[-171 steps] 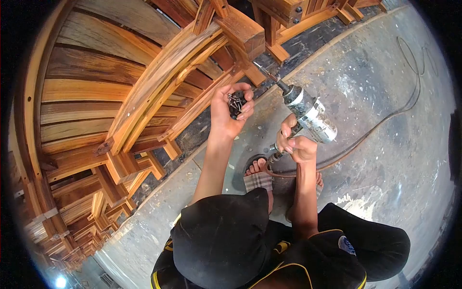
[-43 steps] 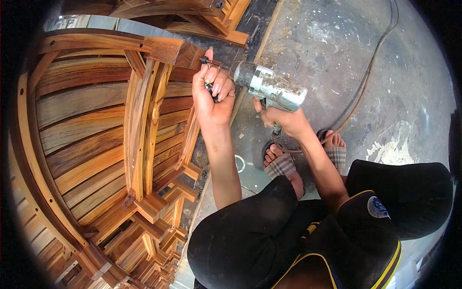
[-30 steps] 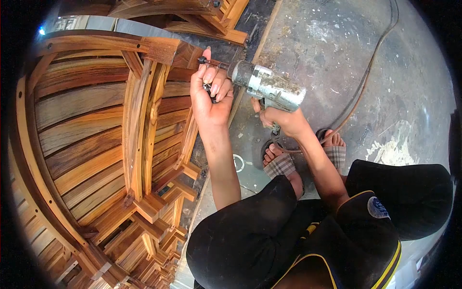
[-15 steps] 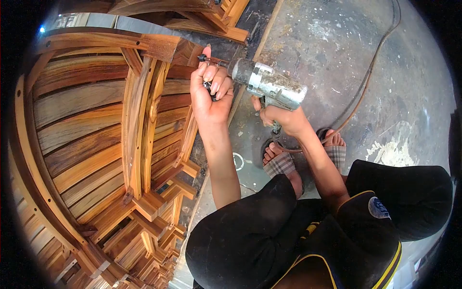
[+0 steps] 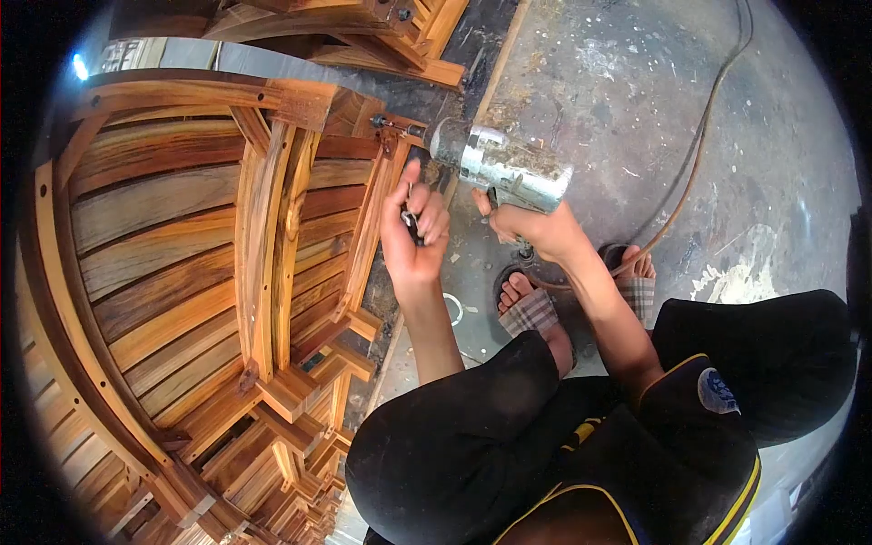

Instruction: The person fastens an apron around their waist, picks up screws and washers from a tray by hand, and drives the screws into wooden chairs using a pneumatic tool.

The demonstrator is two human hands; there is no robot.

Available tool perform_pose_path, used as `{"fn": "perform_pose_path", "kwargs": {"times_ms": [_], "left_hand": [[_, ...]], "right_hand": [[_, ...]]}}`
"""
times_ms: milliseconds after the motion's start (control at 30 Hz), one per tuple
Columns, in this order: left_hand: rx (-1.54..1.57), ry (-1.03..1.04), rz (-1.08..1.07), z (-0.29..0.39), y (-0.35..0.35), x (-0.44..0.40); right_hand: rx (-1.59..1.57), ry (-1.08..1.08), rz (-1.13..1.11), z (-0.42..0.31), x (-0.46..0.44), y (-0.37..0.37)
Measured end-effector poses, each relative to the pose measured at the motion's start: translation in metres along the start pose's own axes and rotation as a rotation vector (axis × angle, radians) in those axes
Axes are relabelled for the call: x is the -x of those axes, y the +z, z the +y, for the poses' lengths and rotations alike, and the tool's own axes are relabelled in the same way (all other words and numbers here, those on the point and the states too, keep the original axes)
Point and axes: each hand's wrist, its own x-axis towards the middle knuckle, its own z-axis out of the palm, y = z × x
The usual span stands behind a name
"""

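My right hand (image 5: 538, 229) is closed round the handle of a worn silver air impact wrench (image 5: 518, 168), which points left. Its thin bit reaches a dark bolt (image 5: 378, 120) at the end of the wooden frame (image 5: 304, 102). Just below the bit, my left hand (image 5: 418, 232) is curled with the thumb raised, apart from the tool. Small dark metal pieces (image 5: 411, 219) that look like bolts show between its fingers; the rest of them is hidden in the palm.
Slatted wooden furniture (image 5: 173, 236) fills the left side, with more stacked pieces (image 5: 309, 400) below it. Another wooden piece (image 5: 363, 41) stands at the top. A brown air hose (image 5: 695, 163) curves across the grey floor (image 5: 599, 109). My sandalled feet (image 5: 527, 309) are close beneath the tool.
My left hand has let go of the area around the bit and bolt and dropped down and slightly right. The impact wrench has shifted slightly, its tip still at the frame end.
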Motion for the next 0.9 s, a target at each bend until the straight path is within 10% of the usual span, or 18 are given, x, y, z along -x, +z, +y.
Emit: {"fn": "perform_pose_path", "kwargs": {"times_ms": [900], "left_hand": [[-0.04,0.052,0.076,-0.023,-0.041,0.031]], "right_hand": [[0.017,0.007,-0.005,0.006,-0.002,0.002]]}}
